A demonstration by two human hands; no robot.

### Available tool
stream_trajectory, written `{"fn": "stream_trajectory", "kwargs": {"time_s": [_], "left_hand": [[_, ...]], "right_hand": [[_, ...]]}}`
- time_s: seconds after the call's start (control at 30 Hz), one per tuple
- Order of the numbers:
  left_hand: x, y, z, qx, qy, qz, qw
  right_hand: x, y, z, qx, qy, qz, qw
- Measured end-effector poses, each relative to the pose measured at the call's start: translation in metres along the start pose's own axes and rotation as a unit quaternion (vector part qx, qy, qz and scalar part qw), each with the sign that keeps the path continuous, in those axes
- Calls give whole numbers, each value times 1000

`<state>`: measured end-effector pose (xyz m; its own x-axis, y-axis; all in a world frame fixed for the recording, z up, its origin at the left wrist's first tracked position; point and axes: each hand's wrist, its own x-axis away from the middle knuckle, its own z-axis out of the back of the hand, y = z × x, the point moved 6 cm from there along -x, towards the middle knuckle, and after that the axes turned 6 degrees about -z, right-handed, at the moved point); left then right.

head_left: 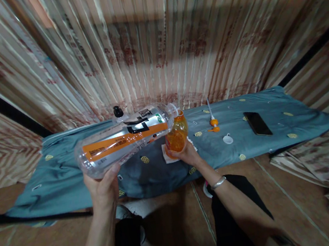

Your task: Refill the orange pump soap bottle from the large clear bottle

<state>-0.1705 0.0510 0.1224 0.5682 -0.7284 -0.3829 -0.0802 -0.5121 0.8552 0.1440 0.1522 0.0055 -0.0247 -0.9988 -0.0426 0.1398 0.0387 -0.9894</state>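
My left hand (103, 187) grips the base end of a large clear plastic bottle (126, 136) with a silver and orange label. The bottle is tipped nearly level, its neck pointing right. Its mouth meets the top of a smaller orange see-through bottle (176, 137); whether the two rims touch I cannot tell. Wrapped round the lower part of that orange bottle is my right hand (187, 152). The orange bottle stands upright over a white tissue (167, 156). An orange pump head (213, 123) with a clear tube lies to its right.
A teal patterned cloth (148, 179) covers the narrow surface. Right of the pump lie a small white cap (227, 139) and a dark phone (257, 123). A black bottle top (117, 111) shows behind the large bottle. Striped curtains (147, 51) hang at the back and sides.
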Motion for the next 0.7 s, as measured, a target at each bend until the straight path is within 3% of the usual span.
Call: {"fn": "stream_trajectory", "kwargs": {"time_s": [0.7], "left_hand": [[2,1,-3,9,5,-13,1000]], "right_hand": [[3,-7,4,45,14,-6,999]]}}
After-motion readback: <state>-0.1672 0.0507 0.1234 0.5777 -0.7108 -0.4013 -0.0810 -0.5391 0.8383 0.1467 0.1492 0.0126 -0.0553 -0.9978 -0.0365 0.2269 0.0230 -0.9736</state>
